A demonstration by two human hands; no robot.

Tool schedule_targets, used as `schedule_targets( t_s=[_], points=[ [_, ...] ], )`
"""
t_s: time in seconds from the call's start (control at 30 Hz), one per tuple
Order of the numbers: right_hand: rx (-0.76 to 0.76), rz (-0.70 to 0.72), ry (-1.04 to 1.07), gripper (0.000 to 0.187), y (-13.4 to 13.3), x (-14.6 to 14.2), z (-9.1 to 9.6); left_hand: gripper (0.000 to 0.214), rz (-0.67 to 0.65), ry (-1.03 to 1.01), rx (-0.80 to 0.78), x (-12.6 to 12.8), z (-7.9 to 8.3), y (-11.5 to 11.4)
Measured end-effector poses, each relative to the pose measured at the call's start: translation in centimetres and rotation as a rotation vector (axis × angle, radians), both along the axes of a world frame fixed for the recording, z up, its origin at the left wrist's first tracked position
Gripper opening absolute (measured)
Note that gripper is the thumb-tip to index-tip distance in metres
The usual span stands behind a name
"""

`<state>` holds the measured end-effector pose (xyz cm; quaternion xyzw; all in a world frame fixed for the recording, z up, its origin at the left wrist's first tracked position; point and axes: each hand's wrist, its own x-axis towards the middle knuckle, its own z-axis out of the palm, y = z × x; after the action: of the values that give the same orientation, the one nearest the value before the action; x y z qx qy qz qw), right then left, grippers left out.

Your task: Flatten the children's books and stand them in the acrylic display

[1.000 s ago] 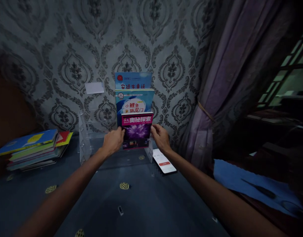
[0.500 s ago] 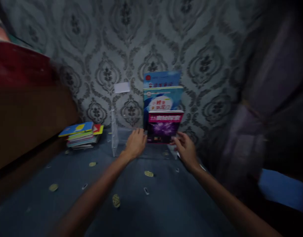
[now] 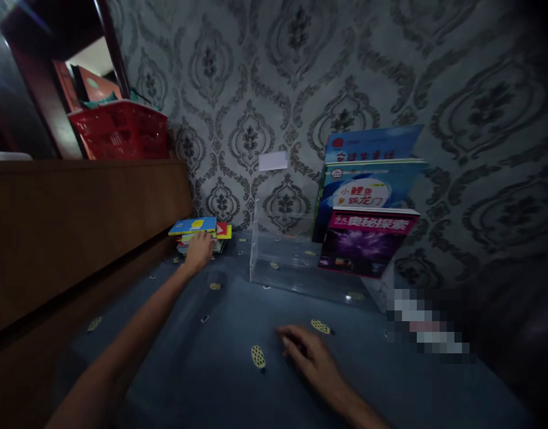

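Observation:
My left hand (image 3: 199, 250) is at the front of a stack of books (image 3: 191, 225) with a blue and yellow cover on top. Its fingertips reach that book's front edge, fingers stretched out; no firm grip shows. Above the blue tablecloth, my right hand (image 3: 309, 357) is loosely bent with its fingers apart and nothing in it. A clear acrylic rack (image 3: 296, 277) stands against the wall. In its right part lean a purple magazine (image 3: 367, 241) in front, a blue-green book (image 3: 372, 187) behind it, and a blue book (image 3: 376, 143) at the back.
A wooden cabinet (image 3: 86, 226) borders the left side, with a red basket (image 3: 121, 128) on top. The pineapple-print tablecloth (image 3: 229, 351) covers the surface. A white label (image 3: 272, 160) is at the rack's upper left. Something blurred out lies right of the rack.
Both hands have left the purple magazine, which stays in the rack. My left hand has moved left to the book stack; my right hand has drawn back toward me. The view has turned left.

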<state>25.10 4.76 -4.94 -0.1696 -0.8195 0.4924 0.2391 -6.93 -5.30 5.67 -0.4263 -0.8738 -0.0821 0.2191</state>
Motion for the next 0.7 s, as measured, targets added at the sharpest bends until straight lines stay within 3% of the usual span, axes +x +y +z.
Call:
schedule_targets(
  t_s=[0.13, 0.33, 0.5, 0.7],
  points=[
    [-0.012, 0.002, -0.004, 0.048, -0.9, -1.4, -1.6, 0.037, 0.143, -0.028, -0.023, -6.3, 2.0, 0.6],
    [-0.222, 0.008, -0.115, 0.062, 0.7, -1.1, -3.3, 0.056, 0.086, -0.108, -0.175, -12.2, 1.2, 3.4],
    [-0.424, 0.011, -0.164, 0.062, 1.7, -0.5, -2.7, 0.052, 0.028, -0.125, -0.279, -14.1, 1.1, 4.7],
    [-0.506, -0.027, -0.126, 0.054, 1.9, 0.0, -1.6, 0.037, -0.038, -0.063, -0.356, -13.3, 1.9, 4.3]
  ],
)
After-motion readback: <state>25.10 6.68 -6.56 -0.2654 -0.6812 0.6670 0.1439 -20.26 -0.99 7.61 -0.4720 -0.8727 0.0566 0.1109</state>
